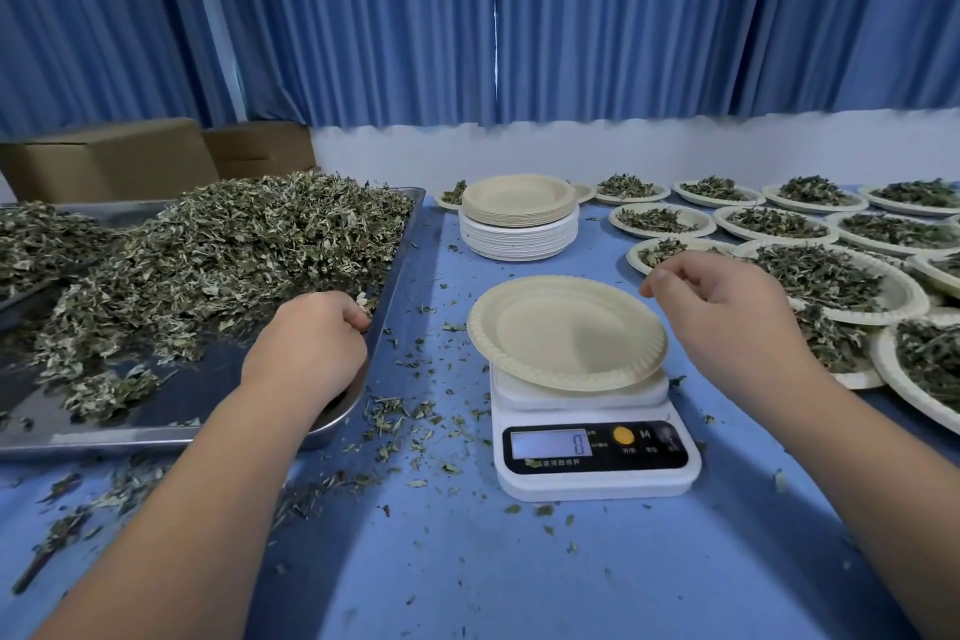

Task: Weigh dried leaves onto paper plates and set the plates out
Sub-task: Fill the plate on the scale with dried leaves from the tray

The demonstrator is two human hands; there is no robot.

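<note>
While a bare paper plate sits on the scale toward the bench's front edge, the left hand grips dried leaves at the tray's right edge. The right hand hovers over the plate's right rim, loosely curled, holding nothing.

Blue curtains behind; two cardboard boxes far left; white wall below curtains.

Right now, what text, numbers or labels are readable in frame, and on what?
"0": display of the scale.
"M": scale's front panel, right of the orange button.
Small print under the display and under the buttons: too blurred to read.
Nothing else carries text that I can see.
</note>
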